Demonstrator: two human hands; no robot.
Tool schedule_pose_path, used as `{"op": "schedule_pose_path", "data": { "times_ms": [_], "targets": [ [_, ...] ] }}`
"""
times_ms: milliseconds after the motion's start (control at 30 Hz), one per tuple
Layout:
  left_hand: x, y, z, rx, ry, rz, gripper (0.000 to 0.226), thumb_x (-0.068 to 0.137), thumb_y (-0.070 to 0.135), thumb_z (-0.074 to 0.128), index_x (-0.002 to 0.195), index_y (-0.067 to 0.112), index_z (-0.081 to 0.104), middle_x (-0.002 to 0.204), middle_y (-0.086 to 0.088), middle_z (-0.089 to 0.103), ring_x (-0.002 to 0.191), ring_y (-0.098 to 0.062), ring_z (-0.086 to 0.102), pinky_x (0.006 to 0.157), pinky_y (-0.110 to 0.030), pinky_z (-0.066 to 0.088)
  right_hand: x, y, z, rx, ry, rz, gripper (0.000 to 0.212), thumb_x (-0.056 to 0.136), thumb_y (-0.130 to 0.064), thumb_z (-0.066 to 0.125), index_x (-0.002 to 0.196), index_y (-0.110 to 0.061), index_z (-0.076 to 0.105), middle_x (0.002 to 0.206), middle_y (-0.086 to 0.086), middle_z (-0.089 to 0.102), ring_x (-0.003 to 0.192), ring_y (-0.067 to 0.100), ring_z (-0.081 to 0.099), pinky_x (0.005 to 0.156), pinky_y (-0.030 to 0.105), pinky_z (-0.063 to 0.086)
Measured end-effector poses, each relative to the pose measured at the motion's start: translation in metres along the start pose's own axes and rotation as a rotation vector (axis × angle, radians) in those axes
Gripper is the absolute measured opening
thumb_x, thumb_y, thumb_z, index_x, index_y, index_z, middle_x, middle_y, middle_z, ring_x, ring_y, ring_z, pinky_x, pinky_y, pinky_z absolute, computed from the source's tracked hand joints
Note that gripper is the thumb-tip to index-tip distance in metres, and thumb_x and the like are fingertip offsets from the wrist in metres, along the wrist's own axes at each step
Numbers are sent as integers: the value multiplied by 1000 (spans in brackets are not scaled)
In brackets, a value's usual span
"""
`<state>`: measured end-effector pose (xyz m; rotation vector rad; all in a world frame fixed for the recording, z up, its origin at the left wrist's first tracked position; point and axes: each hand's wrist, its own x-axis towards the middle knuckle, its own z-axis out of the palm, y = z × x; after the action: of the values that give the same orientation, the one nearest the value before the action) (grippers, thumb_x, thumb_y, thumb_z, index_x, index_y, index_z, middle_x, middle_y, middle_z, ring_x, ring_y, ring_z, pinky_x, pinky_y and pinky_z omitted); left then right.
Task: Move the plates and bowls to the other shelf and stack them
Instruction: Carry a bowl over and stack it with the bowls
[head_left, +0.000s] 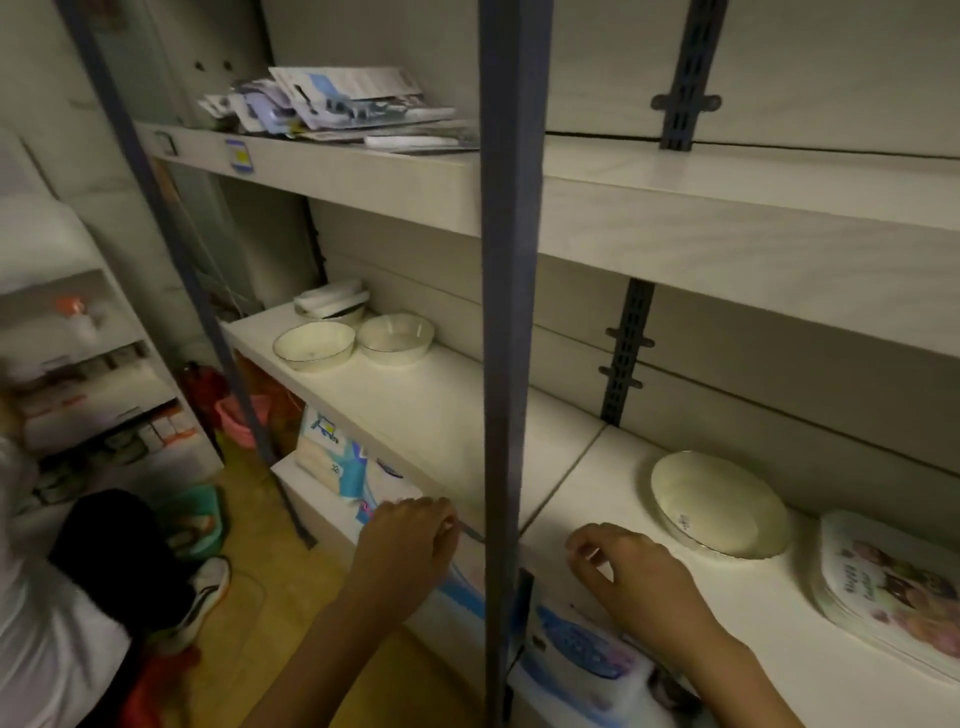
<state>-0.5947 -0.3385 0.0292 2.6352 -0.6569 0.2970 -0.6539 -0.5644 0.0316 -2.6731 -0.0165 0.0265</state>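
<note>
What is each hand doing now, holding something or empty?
Left hand: loosely curled at the shelf edge, holding nothing visible.
Right hand: half-open over the shelf, empty.

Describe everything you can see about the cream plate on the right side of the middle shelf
The cream plate is round and shallow, glossy like glazed ceramic, with a thin dark line along its near rim and a small sticker or mark on its inner wall. It is empty and sits upright on the right-hand shelf board, alone, not stacked. A pile of printed plates lies just to its right. The right hand is close on its left, not touching it.
</note>
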Motion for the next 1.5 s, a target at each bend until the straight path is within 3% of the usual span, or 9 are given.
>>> {"op": "schedule_pose_path", "data": {
  "times_ms": [67, 200, 400, 700, 867, 1067, 1300, 1400, 1500],
  "targets": [
    [0, -34, -13, 20, 28, 1, 45, 84, 47, 32, 90, 17, 65, 85, 0, 72, 76, -13, 64, 66, -18, 42, 17, -29, 16, 24, -6, -14, 19, 92, -37, 45, 106, -35, 58, 110, -13, 63, 96, 9, 60, 79, 26, 50],
    [9, -96, -35, 68, 13, -50, 30, 92, 38, 40, 98, 17, 62, 97, 0, 71, 84, -14, 64, 75, -27, 48, 49, -80, 40, 41, -18, -28, 22, 93, -34, 46, 109, -25, 59, 110, -5, 63, 96, 13, 61, 80, 24, 49],
    [28, -166, -57, 91, -28, -94, 28, 93, 36, 42, 107, 18, 58, 111, 2, 67, 97, -12, 64, 79, -21, 47, 104, -135, 59, 21, 18, -49, 22, 93, -35, 44, 109, -27, 58, 110, -6, 62, 95, 13, 62, 80, 29, 53],
    [98, -255, -61, 71, -17, -85, 26, 93, 37, 41, 101, 19, 58, 100, 7, 67, 89, -8, 62, 75, -15, 37, 205, -166, 82, -24, 23, -18, 28, 94, -39, 41, 117, -30, 55, 117, -9, 61, 99, 10, 60, 83, 25, 50],
    [149, -313, -61, 50, -18, -98, 19, 92, 32, 47, 90, 19, 60, 83, 8, 65, 70, -4, 54, 59, -9, 33, 272, -173, 89, -34, 19, 59, 28, 94, -41, 41, 115, -30, 56, 117, -9, 62, 99, 11, 59, 84, 27, 50],
    [209, -365, -61, -25, -32, -157, 19, 93, 32, 47, 91, 18, 59, 88, 5, 69, 82, -8, 64, 84, -25, 53, 335, -183, 105, -30, 27, 140, 31, 94, -43, 41, 120, -30, 53, 119, -10, 60, 97, 7, 58, 76, 17, 42],
    [266, -416, -55, -79, -55, -118, 22, 93, 31, 45, 102, 15, 59, 100, 3, 67, 88, -10, 61, 80, -20, 44, 367, -188, 117, -57, 48, 292, 30, 94, -43, 43, 119, -32, 54, 118, -12, 62, 96, 4, 60, 73, 14, 41],
    [291, -442, -51, -98, -70, -94, 22, 92, 31, 46, 99, 15, 60, 93, 1, 69, 79, -9, 58, 79, -22, 46, 383, -194, 125, -51, 68, 385, 30, 94, -42, 43, 119, -31, 55, 117, -12, 62, 92, 4, 59, 70, 15, 41],
    [310, -466, -46, -100, -136, -72, 21, 92, 34, 47, 98, 17, 59, 86, 5, 66, 81, -11, 61, 72, -19, 42, 406, -201, 135, -4, 111, 499, 31, 94, -40, 44, 120, -27, 55, 117, -7, 64, 98, 10, 62, 81, 23, 51]
  ]
}}
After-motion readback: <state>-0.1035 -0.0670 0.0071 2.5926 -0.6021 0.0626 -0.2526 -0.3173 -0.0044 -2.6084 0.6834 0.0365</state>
